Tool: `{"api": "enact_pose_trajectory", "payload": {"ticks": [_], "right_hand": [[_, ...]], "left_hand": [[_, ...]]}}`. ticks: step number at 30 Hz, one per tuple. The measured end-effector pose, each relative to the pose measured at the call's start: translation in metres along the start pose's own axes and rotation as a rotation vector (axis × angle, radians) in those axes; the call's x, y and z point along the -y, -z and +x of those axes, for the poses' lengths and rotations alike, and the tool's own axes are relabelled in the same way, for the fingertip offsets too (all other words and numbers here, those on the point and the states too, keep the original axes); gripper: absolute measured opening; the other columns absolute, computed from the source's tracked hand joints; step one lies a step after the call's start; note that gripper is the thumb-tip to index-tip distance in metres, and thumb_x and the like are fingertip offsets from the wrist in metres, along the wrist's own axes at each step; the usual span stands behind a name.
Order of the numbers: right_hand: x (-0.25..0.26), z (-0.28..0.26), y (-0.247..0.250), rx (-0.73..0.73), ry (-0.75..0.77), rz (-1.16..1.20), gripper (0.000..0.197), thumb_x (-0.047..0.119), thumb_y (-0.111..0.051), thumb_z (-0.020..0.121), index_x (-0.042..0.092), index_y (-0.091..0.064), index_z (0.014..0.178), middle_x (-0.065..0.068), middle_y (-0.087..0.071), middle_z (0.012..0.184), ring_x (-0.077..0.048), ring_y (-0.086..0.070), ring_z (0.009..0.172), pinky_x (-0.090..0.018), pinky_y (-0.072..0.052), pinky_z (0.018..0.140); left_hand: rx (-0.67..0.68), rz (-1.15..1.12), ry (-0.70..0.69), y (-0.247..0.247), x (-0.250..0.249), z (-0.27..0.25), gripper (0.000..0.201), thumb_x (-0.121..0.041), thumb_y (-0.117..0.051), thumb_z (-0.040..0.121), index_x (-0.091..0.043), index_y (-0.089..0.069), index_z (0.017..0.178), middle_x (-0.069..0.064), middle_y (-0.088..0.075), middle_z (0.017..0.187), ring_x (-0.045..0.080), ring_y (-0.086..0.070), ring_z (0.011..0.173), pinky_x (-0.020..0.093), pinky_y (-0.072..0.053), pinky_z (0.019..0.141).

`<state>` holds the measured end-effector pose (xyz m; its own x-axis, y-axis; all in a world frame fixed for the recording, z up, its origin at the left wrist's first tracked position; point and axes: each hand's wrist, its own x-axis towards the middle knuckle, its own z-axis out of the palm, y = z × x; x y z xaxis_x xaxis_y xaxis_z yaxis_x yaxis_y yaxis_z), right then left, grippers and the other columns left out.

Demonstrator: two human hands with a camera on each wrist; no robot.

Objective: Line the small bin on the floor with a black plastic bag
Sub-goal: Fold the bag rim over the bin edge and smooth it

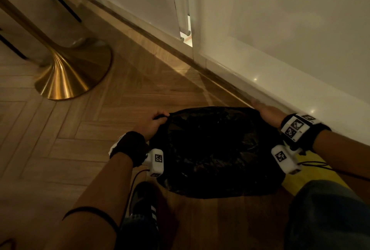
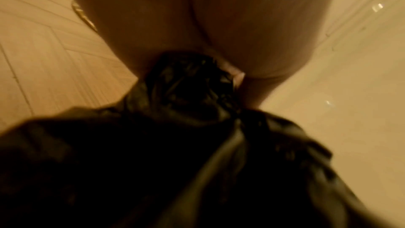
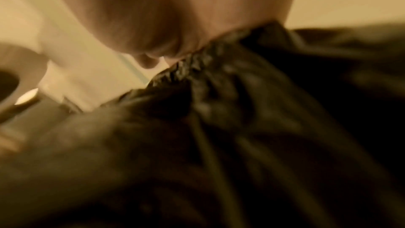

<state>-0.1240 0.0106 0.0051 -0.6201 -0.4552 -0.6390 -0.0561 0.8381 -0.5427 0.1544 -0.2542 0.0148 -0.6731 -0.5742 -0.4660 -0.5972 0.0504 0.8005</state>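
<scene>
A crinkled black plastic bag (image 1: 216,149) is stretched wide between both hands low over the wooden floor near the wall. My left hand (image 1: 154,122) grips the bag's top edge at its left end; in the left wrist view the black plastic (image 2: 186,89) is bunched in the fist. My right hand (image 1: 266,112) holds the top edge at its right end, and the right wrist view shows gathered plastic (image 3: 197,61) under the palm. The bag hides whatever lies under it; no bin shows plainly. A yellow patch (image 1: 312,167) peeks out at the bag's right.
A brass pedestal base (image 1: 74,73) stands on the herringbone floor at the left. A white skirting (image 1: 280,81) runs diagonally behind the bag. My dark shoe (image 1: 142,199) and blue-jeaned knee (image 1: 328,215) are close below the bag.
</scene>
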Motion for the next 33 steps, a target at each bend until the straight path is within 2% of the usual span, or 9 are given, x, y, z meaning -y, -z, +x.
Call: {"api": "enact_pose_trajectory", "payload": {"ticks": [4,8,12,16,19,22,26,30,33], "right_hand": [[-0.005,0.002,0.005,0.123,0.014,0.103,0.028,0.044,-0.045,0.096,0.026,-0.066,0.099,-0.012,-0.059,0.132,-0.033,-0.056,0.119,-0.045,-0.04,0.108],[-0.01,-0.001,0.002,0.005,0.276,-0.135,0.008,0.026,-0.052,0.097,0.029,-0.058,0.101,-0.005,-0.063,0.115,-0.026,-0.058,0.109,-0.035,-0.043,0.092],[-0.016,-0.014,-0.009,-0.217,0.43,-0.086,0.011,0.028,-0.054,0.094,0.027,-0.047,0.103,-0.006,-0.062,0.106,-0.026,-0.059,0.094,-0.036,-0.047,0.082],[-0.016,-0.032,-0.002,-0.101,0.089,0.373,0.029,0.042,-0.045,0.097,0.019,-0.06,0.105,-0.001,-0.06,0.104,-0.022,-0.057,0.096,-0.034,-0.043,0.084],[-0.034,-0.042,0.001,0.034,-0.138,0.7,0.026,0.031,-0.045,0.094,0.012,-0.056,0.079,-0.01,-0.054,0.077,-0.025,-0.053,0.066,-0.035,-0.04,0.062],[-0.06,-0.05,0.002,0.134,-0.204,0.615,0.026,0.034,-0.049,0.09,0.011,-0.061,0.095,-0.012,-0.059,0.091,-0.031,-0.057,0.08,-0.039,-0.044,0.07],[-0.068,-0.061,-0.001,0.136,-0.093,0.487,0.03,0.028,-0.065,0.088,0.014,-0.064,0.115,-0.007,-0.065,0.114,-0.029,-0.059,0.109,-0.044,-0.046,0.094],[-0.062,-0.065,-0.009,-0.144,0.097,0.166,0.02,0.023,-0.072,0.081,0.011,-0.065,0.097,-0.01,-0.069,0.097,-0.031,-0.065,0.09,-0.042,-0.052,0.082],[-0.053,-0.077,-0.023,-0.379,0.225,-0.015,0.017,0.016,-0.067,0.082,0.016,-0.053,0.092,-0.006,-0.06,0.089,-0.028,-0.059,0.08,-0.031,-0.041,0.067]], "left_hand": [[0.012,-0.135,0.077,0.002,-0.005,-0.004,0.026,-0.022,-0.053,0.101,-0.01,-0.075,0.107,0.005,-0.07,0.121,0.023,-0.063,0.115,0.037,-0.046,0.105],[-0.042,0.153,-0.06,-0.003,-0.002,-0.005,0.02,-0.016,-0.057,0.1,-0.016,-0.074,0.109,-0.001,-0.066,0.119,0.012,-0.059,0.109,0.023,-0.043,0.093],[-0.096,0.308,-0.187,-0.008,-0.001,-0.01,0.021,-0.022,-0.062,0.097,-0.025,-0.073,0.115,-0.008,-0.062,0.118,0.009,-0.057,0.107,0.022,-0.042,0.093],[-0.11,-0.172,0.048,0.006,-0.002,-0.022,0.024,-0.037,-0.056,0.098,-0.029,-0.066,0.117,0.0,-0.069,0.118,0.02,-0.062,0.115,0.031,-0.049,0.093],[-0.055,-0.275,0.215,0.013,0.006,-0.033,0.032,-0.043,-0.048,0.099,-0.025,-0.073,0.105,0.003,-0.071,0.115,0.027,-0.061,0.115,0.042,-0.046,0.102],[0.037,-0.132,0.31,0.011,0.015,-0.05,0.042,-0.046,-0.049,0.1,-0.018,-0.065,0.127,0.004,-0.066,0.125,0.027,-0.059,0.117,0.043,-0.045,0.099],[0.002,-0.096,0.277,0.0,0.015,-0.057,0.038,-0.039,-0.065,0.094,-0.008,-0.066,0.117,0.011,-0.07,0.118,0.033,-0.065,0.112,0.05,-0.049,0.102],[-0.123,0.193,0.183,-0.022,0.005,-0.057,0.029,-0.024,-0.059,0.097,-0.006,-0.055,0.119,0.013,-0.063,0.113,0.033,-0.06,0.107,0.038,-0.045,0.083],[-0.288,0.353,0.106,-0.037,-0.007,-0.064,0.025,-0.02,-0.051,0.1,-0.005,-0.052,0.119,0.009,-0.057,0.104,0.028,-0.056,0.097,0.034,-0.039,0.078]]}}
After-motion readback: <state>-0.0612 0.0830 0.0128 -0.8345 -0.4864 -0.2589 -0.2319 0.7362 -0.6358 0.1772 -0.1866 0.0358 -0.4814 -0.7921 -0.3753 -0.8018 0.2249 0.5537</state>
